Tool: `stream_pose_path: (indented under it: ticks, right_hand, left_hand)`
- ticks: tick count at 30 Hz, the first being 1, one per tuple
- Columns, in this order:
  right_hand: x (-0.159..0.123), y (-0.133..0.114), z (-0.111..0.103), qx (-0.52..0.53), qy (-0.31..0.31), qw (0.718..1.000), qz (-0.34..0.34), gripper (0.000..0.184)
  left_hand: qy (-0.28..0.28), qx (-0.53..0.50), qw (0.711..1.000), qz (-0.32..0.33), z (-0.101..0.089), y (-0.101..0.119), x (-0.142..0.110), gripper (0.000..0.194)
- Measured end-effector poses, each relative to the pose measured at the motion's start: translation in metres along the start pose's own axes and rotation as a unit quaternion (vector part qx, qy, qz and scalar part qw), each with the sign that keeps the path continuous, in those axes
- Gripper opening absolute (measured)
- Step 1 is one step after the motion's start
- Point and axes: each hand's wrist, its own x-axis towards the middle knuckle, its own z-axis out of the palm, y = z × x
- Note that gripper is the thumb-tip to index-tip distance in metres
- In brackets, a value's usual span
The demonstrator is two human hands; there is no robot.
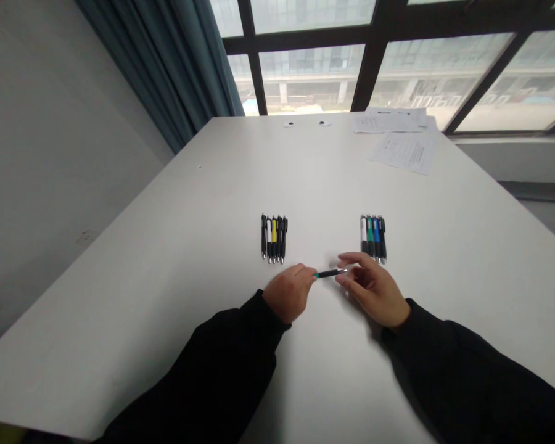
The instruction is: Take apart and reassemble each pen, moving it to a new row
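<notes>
Held a black retractable pen (330,273) by its green end in the left hand (289,293), curled shut around it, with that end mostly hidden. Had the right hand (372,290) open, fingers (351,259) spread to either side of the pen's metal tip; contact with the tip impossible to confirm, fingers slightly blurred. Carried the pen crosswise between the hands, roughly level, just above a white table (189,277); exact height off the surface unclear.

Handling estimate: light, stiff, smooth barrel, probably slippery in a loose pinch. Best hold judged to be mid-barrel, away from the metal tip.

Wore black sleeves (222,364) on both forearms, extending in from the lower edge of the view. Counted a row of five pens (274,238) just ahead of the left hand: black, white, yellow, black, black. Counted a row of four pens (373,239) just ahead of the right hand: white, green, blue, black. Found tips facing the person in both rows, the rows well apart.

Saw printed sheets (404,152) toward the far right corner of the table, two small round fittings (289,124) at its far edge, then a large window (312,68) and a dark teal curtain (157,61).
</notes>
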Motion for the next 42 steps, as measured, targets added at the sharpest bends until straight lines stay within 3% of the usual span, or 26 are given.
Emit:
stream_pose_path:
  ticks: [5, 8, 13, 17, 21, 26, 29, 37, 42]
  right_hand:
    - [0.0006, 0.0001, -0.0005, -0.017, -0.019, 1.000, 0.001, 0.020]
    - [0.0007, 0.0003, -0.0003, 0.043, -0.015, 0.999, 0.003, 0.039]
    - [0.0007, -0.0028, -0.0007, 0.015, -0.021, 1.000, 0.011, 0.020]
    - [0.0005, -0.0032, -0.0005, 0.061, -0.020, 0.998, 0.018, 0.035]
    - [0.0005, -0.0012, -0.0015, 0.029, -0.013, 0.999, 0.024, 0.019]
    - [0.0015, -0.0038, -0.0017, 0.047, -0.012, 0.999, 0.005, 0.034]
    - [0.0019, -0.0052, -0.0014, 0.013, -0.017, 1.000, 0.021, 0.024]
    - [0.0000, 0.0013, -0.0047, 0.053, 0.025, 0.998, 0.005, 0.020]
    - [-0.0004, 0.0047, -0.0050, 0.109, 0.099, 0.989, 0.009, 0.022]
  left_hand:
    - [0.007, -0.011, 1.000, 0.001, -0.0007, 0.0003, 0.0001, 0.028]
    - [0.005, -0.015, 1.000, 0.002, -0.0011, 0.0005, -0.0001, 0.027]
    - [-0.001, -0.023, 1.000, -0.009, -0.0020, 0.0004, -0.0001, 0.028]
    - [-0.007, -0.025, 1.000, -0.012, -0.0017, -0.0004, 0.0000, 0.028]
    - [-0.011, -0.031, 0.999, -0.016, -0.0016, -0.0005, -0.0002, 0.029]
    - [-0.007, -0.030, 0.999, -0.016, -0.0015, -0.0001, -0.0004, 0.028]
    - [-0.007, -0.036, 0.999, -0.015, -0.0015, -0.0002, -0.0003, 0.028]
    - [0.006, -0.022, 1.000, -0.019, -0.0027, -0.0013, -0.0008, 0.027]
    - [0.017, -0.028, 0.999, -0.023, -0.0022, -0.0009, -0.0007, 0.026]
